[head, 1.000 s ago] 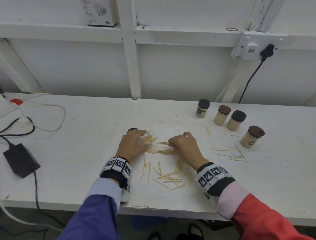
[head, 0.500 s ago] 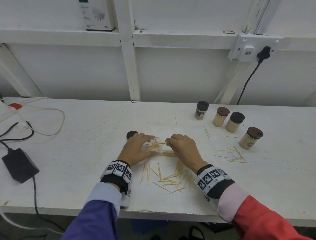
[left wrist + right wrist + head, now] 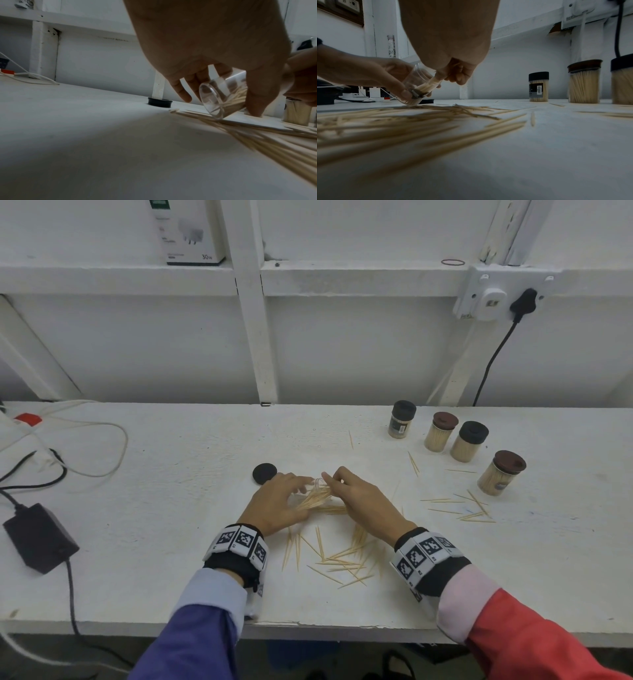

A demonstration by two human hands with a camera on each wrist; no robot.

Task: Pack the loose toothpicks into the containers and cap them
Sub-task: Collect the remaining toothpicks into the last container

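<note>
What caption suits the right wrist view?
Right hand feeds a toothpick bundle into the tilted clear container held by the left hand.

black cap lies left of the tilted clear container; loose toothpicks lie before it on the table; four capped containers stand behind, to the right.

Bright head view, dim blurred wrist views
</note>
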